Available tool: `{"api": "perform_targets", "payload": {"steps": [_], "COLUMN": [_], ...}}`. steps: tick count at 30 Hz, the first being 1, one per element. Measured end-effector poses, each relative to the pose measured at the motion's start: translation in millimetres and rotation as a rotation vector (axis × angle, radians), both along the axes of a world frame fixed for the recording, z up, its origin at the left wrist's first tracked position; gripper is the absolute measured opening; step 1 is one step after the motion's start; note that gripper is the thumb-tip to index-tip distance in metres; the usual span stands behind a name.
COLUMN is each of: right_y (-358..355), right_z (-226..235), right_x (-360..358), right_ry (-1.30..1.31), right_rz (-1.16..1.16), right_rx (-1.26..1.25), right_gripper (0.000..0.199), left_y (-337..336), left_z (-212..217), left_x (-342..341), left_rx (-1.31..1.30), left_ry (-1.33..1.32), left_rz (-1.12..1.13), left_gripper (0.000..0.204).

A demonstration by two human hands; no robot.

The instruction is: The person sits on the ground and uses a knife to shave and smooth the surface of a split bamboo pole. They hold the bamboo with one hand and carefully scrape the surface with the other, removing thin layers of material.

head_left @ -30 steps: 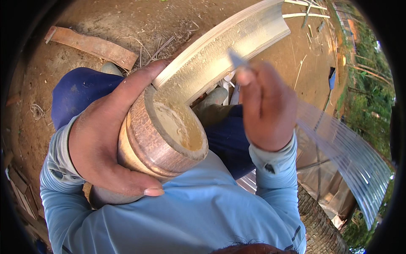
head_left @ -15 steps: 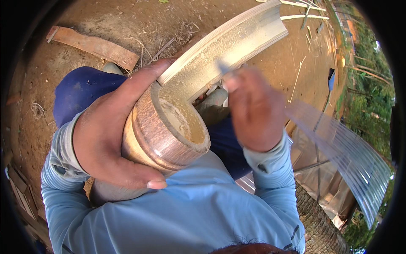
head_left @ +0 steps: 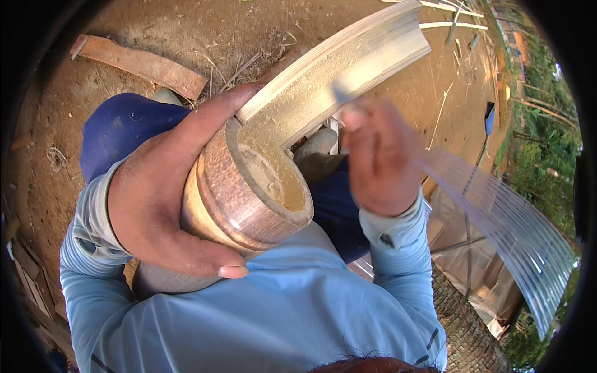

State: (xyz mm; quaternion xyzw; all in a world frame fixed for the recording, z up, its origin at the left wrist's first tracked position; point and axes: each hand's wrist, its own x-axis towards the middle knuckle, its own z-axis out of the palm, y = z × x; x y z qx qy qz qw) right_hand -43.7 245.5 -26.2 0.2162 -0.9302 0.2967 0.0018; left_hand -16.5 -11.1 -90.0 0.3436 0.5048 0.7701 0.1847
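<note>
My left hand (head_left: 152, 193) is wrapped round the closed, cup-like end of a cut bamboo piece (head_left: 249, 202), thumb on the near side and fingers along the far side. From that cup a long split half runs up and to the right, its pale hollow face dusted with fine shavings. A ring-shaped node marks the brown outer wall. Closed and smeared by motion, my right hand (head_left: 385, 161) is beside the split half's right edge. Out of its fist pokes the grey tip of a small knife (head_left: 341, 93), near the hollow face; its handle is hidden by my fingers.
A flat reddish-brown board (head_left: 140, 62) lies on the dirt ground at the upper left. Clear corrugated sheeting (head_left: 504, 224) stands on the right, close to my right forearm. Below it is a rough-barked log (head_left: 463, 311). Thin pale strips (head_left: 451, 26) lie at the far right.
My right hand has shifted slightly right and upward with the knife. The bamboo has moved a little to the right, still in my left hand's grip.
</note>
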Motion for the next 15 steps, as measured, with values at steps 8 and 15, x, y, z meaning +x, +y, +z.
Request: {"api": "perform_targets", "payload": {"steps": [8,15], "right_y": [7,9], "right_z": [-11,-12], "right_x": [7,-15], "right_ry": [0.068,0.091], "right_rz": [0.183,-0.242], "right_rx": [0.066,-0.193], "right_gripper": [0.017,0.027], "left_y": [1,2], "left_z": [-1,-3], "left_x": [0,-1], "left_rx": [0.014,0.073], "left_ry": [-0.019,-0.045], "left_rz": [0.004,-0.017], "left_gripper": [0.136,0.137]}}
